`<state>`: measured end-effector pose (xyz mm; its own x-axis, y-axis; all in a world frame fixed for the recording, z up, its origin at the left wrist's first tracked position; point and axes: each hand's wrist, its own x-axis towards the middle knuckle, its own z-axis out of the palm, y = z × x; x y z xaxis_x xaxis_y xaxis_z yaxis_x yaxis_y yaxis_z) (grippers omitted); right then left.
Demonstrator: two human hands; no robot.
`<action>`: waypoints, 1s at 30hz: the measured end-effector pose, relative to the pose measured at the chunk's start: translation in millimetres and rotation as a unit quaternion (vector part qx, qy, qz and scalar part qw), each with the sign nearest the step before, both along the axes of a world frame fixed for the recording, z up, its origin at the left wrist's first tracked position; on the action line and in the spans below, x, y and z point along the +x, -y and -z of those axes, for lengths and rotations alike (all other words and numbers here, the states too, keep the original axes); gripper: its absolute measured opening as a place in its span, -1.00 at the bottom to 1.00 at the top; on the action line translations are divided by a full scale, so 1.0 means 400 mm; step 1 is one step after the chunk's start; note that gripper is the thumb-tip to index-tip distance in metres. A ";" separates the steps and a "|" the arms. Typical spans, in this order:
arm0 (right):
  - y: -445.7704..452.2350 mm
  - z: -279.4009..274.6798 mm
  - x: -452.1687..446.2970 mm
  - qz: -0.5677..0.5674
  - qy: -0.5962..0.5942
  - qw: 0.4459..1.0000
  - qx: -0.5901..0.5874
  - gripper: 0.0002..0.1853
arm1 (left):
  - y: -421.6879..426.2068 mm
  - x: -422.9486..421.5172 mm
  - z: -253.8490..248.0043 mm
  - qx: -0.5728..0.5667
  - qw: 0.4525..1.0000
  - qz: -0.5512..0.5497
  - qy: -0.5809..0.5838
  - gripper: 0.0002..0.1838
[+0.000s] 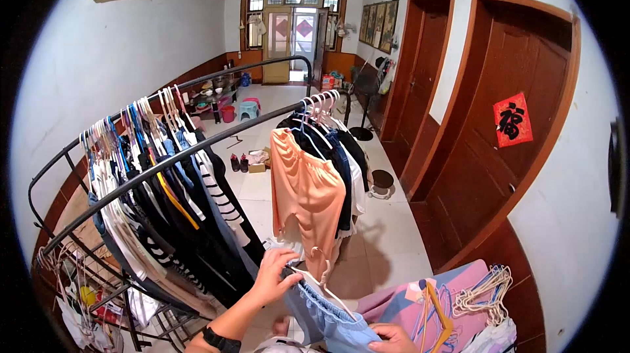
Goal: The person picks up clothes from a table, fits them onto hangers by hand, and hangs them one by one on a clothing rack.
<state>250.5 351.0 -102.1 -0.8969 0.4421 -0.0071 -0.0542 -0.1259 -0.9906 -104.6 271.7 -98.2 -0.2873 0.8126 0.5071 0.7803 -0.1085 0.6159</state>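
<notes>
Light blue elastic-waist pants hang low in front of me, with a white hanger at their waistband. My left hand is closed on the waistband's left end, its thumb on the near side. At the other end, my right hand pinches the waistband near the bottom edge of the view. Just beyond my left hand, peach pants hang from the black rail beside dark and white garments.
Many clothes hang on the rack at left. At lower right, loose hangers and a wooden hanger lie on a pink and grey cloth. Beyond stand a stool, shoes and a brown door.
</notes>
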 end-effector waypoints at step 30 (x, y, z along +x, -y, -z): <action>-0.520 -0.240 -0.853 0.115 -0.043 0.992 0.003 -0.67 | -0.469 -0.387 0.064 0.067 0.984 0.133 0.098 -0.04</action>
